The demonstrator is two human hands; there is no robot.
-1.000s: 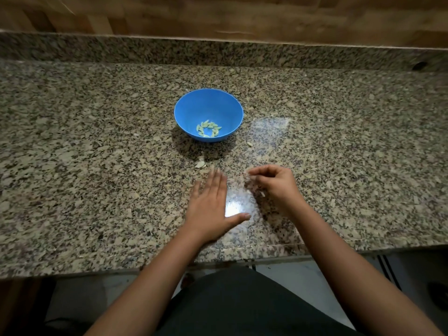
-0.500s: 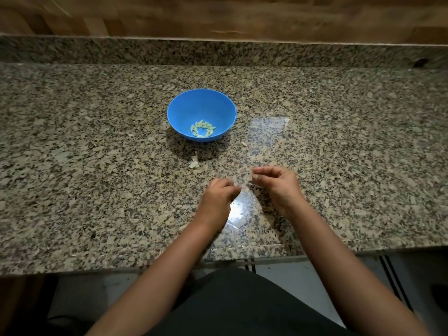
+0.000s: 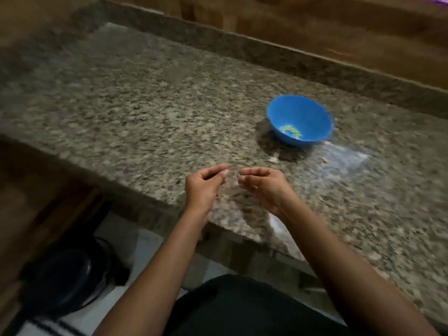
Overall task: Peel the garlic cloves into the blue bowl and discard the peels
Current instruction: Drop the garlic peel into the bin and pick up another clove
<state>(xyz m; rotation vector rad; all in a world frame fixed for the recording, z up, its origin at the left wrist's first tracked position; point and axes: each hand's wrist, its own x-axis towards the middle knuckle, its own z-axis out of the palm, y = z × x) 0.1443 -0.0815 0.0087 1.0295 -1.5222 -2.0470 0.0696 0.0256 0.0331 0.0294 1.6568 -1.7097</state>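
Garlic cloves (image 3: 291,131): small pale-green pile at the bottom of the blue bowl (image 3: 312,112), which sits on the granite surface (image 3: 145,112) to the right and beyond the hands. Frame is motion-blurred, so detail is limited.

Peels: one pale scrap (image 3: 273,160) lies on the surface just in front of the bowl, apart from it. Anything finer is lost in the speckle.

Hands: left hand (image 3: 202,184) and right hand (image 3: 263,185) are raised above the near edge of the surface, close together but not touching, palms turned partly inward. Fingers of both are curled in toward the thumbs in a pinch-like pose. Right fingertips (image 3: 241,177) may be closed on a small dark-looking bit; too blurred to confirm. Cannot tell if the left holds anything.

Handling, my read:
- Peel is papery, near weightless and flimsy. It will cling to skin and drift on any air movement. Pinch it with fingertips or sweep it into a cupped palm; don't try to scoop it.
- Peeled cloves are small, firm and a bit tacky or slick. Take them across the widest part, between thumb and forefinger.
- Bowl looks like light plastic and will slide on polished stone if bumped. Take it by the rim.

A dark round object on the floor (image 3: 68,277), lower left, could be a bin; not certain.
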